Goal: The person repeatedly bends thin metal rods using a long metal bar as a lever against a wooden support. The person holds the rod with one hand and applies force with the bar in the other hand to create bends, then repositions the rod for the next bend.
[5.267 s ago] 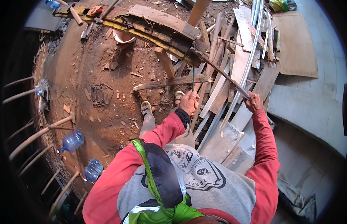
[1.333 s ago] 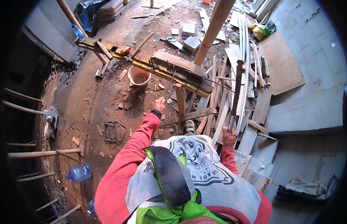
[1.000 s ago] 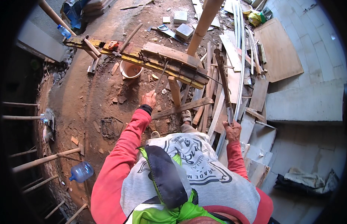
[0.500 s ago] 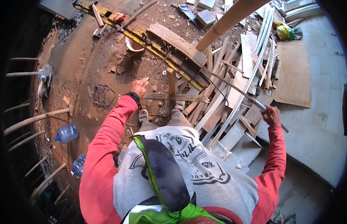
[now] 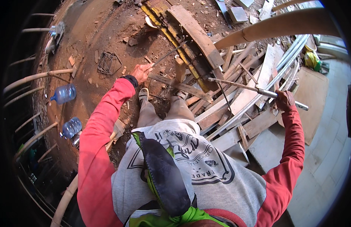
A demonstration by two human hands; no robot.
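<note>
My left hand point(image 5: 141, 73) is closed around the near end of a thin metal rod point(image 5: 168, 53). The rod reaches up to a worn yellow beam point(image 5: 164, 31), which has a wooden plank point(image 5: 194, 33) along its right side. To the right, my right hand point(image 5: 285, 100) grips a long metal bar with a thicker pale pipe section point(image 5: 267, 92). The tip of this bar lies by the beam's near end, beside a dark thin rod point(image 5: 223, 92) that hangs down in a curve. Whether the two rods are one piece is hidden by the beam and plank.
Scrap boards point(image 5: 260, 81) and long pale pipes point(image 5: 254, 104) pile up at right, with a slanting bamboo pole point(image 5: 273, 30) above. Blue water jugs point(image 5: 64, 94) and bamboo poles point(image 5: 33, 80) stand at left. A wooden stake point(image 5: 180, 70) rises before my feet.
My right hand has moved farther out and forward, swinging the metal bar counterclockwise. The whole view has turned, so the beam appears steeper. My left hand keeps its hold on the rod.
</note>
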